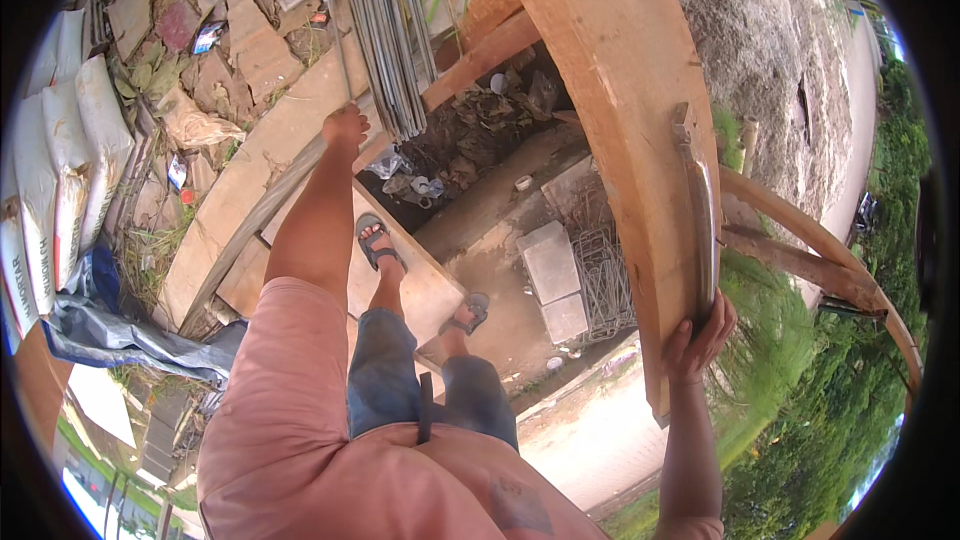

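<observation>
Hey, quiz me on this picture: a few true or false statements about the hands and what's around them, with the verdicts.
1. The right hand grips the lower end of a metal bar beside a wide board. True.
2. The left hand is touching the white sacks. False: the left hand is beside a bundle of metal rods; the white sacks are at the picture's left edge.
3. Dark sandals are on both feet. True.
4. The pale blocks rest on top of the sacks. False: the pale blocks lie beside a pile of bent metal.
</observation>
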The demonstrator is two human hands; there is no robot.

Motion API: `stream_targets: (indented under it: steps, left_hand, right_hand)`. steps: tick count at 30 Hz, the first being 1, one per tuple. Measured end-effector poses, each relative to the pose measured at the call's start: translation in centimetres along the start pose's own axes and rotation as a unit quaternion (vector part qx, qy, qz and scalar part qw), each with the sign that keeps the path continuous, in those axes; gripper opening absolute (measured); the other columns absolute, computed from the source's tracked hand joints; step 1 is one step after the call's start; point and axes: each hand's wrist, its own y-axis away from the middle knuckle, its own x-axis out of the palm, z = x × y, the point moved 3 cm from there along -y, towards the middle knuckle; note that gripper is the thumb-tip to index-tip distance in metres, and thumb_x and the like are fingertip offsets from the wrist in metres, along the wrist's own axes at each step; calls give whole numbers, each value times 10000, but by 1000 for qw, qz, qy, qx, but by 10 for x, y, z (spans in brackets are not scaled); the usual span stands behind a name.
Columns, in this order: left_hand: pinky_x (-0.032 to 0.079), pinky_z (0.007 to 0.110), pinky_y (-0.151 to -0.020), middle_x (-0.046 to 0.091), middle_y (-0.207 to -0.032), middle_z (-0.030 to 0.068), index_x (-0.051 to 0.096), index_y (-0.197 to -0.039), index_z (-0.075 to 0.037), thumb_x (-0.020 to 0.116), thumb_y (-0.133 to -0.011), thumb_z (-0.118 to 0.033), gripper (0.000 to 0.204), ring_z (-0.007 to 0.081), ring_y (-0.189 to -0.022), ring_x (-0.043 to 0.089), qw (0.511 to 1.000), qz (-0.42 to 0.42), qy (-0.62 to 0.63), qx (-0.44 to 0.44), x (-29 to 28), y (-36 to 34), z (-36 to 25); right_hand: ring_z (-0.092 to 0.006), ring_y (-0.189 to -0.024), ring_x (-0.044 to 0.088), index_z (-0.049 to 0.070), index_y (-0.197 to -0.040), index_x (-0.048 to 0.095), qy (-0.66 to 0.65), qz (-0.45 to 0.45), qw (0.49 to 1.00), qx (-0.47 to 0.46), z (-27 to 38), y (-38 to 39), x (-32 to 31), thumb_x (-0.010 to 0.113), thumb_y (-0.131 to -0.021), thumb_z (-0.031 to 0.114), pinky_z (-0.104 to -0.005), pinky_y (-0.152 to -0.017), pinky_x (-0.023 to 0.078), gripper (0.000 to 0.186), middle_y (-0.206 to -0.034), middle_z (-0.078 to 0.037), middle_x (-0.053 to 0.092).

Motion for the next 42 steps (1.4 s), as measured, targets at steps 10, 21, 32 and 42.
stream_targets:
  steps: [10,21,32,42]
  left_hand:
    - [548,324,-624,596,-815,35,603,-1078,-58,509,-966,-250,241,153,-686,605,997,-80,-6,16,10,96,-55]
    - [544,291,-602,589,-737,57,589,-1158,-37,479,-982,-213,272,140,-642,593,983,-19,-97,157,-26,256,-45]
    - [489,398,-728,627,-792,132,638,-975,6,465,-964,-443,481,240,-809,616,986,-134,-10,100,-27,283,-10]
    - [313,290,-534,469,-625,-1,599,-761,-16,524,-964,-312,367,98,-576,402,928,-290,14,235,-35,535,144]
  right_hand:
    - [-418,-1096,480,-90,-1303,432,-12,0,1000,-16,15,-16,-10,442,-905,268,-515,-953,368,536,-1201,-270,493]
    - [-416,-1113,480,-37,-1304,455,-16,-6,1000,-3,10,-12,-7,531,-838,215,-505,-984,368,536,-1203,-243,499]
    - [-357,-1114,491,42,-1286,487,-50,-49,998,5,13,-15,-8,555,-870,212,-490,-968,375,454,-1172,-169,529]
    - [-361,-1020,579,15,-1132,559,-112,-38,992,48,-1,-37,-2,540,-888,186,-498,-871,458,299,-1048,-161,572]
